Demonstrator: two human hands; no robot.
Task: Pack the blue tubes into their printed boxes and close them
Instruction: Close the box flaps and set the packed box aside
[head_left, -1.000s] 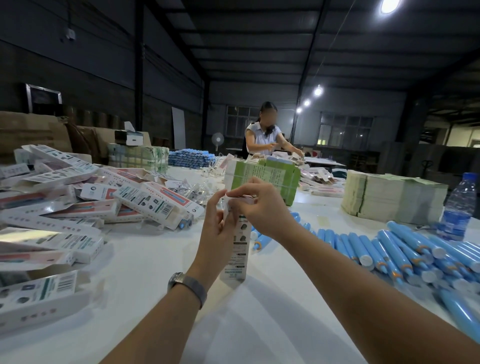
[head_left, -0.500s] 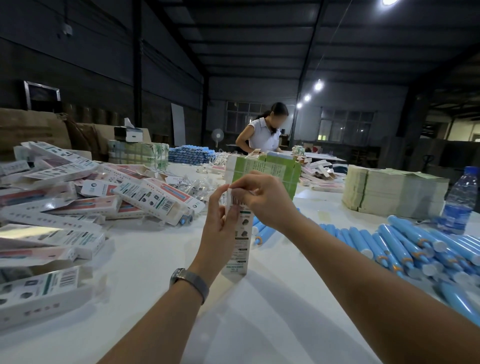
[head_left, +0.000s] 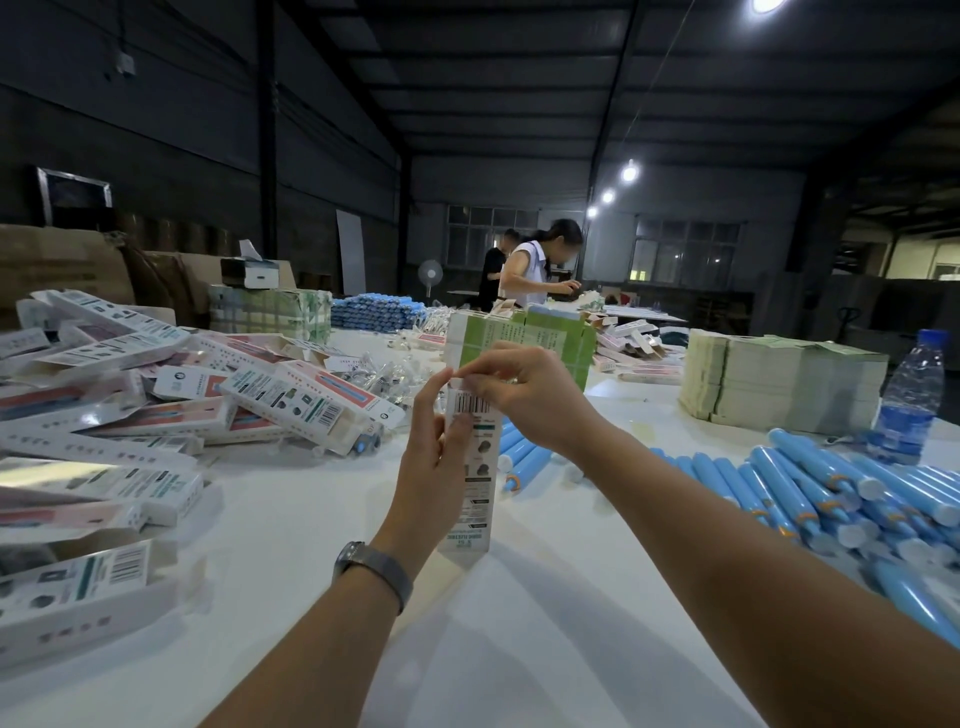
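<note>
A printed box (head_left: 471, 467) stood upright on the white desk (head_left: 311, 519), its lower end resting on the surface and its barcode panel facing the camera; the left hand (head_left: 434, 457) held it along the left side, fingers (head_left: 457, 431) curled round the body and the thumb raised beside the top edge; the right hand (head_left: 530, 395) reached over from the right, its fingers pinching the flap at the box's top end; whether a tube was inside could not be told, since the hands covered the opening. A grey watch (head_left: 371, 569) sat on the left wrist.

Just behind the box, a few blue tubes (head_left: 524, 460) lay flat on the desk; to the right a larger heap of blue tubes (head_left: 810, 488) with white caps spread toward the desk's edge. On the left lay a loose pile of printed boxes (head_left: 156, 415), some with open ends. Behind the hands stood a green-banded carton (head_left: 540, 343); to the right of it a stack of pale flat sheets (head_left: 779, 384), and beside that a water bottle (head_left: 911, 395) with a blue cap. Farther back were more blue tubes stacked in a block (head_left: 376, 313), a standing fan (head_left: 430, 273), and two people (head_left: 530, 270) at the far end of the desk.
</note>
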